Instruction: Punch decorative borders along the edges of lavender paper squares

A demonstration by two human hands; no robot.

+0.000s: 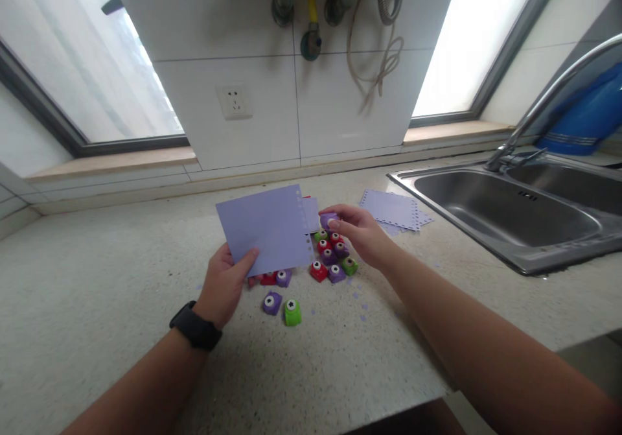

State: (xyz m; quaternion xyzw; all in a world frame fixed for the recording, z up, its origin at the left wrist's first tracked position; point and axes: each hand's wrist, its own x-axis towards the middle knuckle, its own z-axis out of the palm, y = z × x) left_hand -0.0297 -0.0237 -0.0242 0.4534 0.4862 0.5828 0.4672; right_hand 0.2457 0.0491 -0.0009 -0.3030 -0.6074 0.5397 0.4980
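"Left hand point(222, 289)?"

"Clamped on the purple sheet point(265, 234). My thumb point(247, 265) lies flat on its near face, the rest behind. Black band point(195, 326) on that wrist."

"Where is the sheet?"

"Raised above the counter point(121, 273), left of my right hand point(365, 233). Row of holes down its right edge."

"And the right?"

"Fingers point(343, 211) closed around a purple punch point(329, 219), just beside the holed edge. Whether it touches the sheet, I can't tell."

"Nearby?"

"Other punches point(318, 270), red, green and purple, clustered below my right hand. Two more show at the sheet's lower edge, partly hidden; one purple and one green point(293, 314) sit nearer me. Small purple scraps point(363, 317) scattered. Holed sheets point(391, 209) piled to the right, near the sink point(486, 205)."
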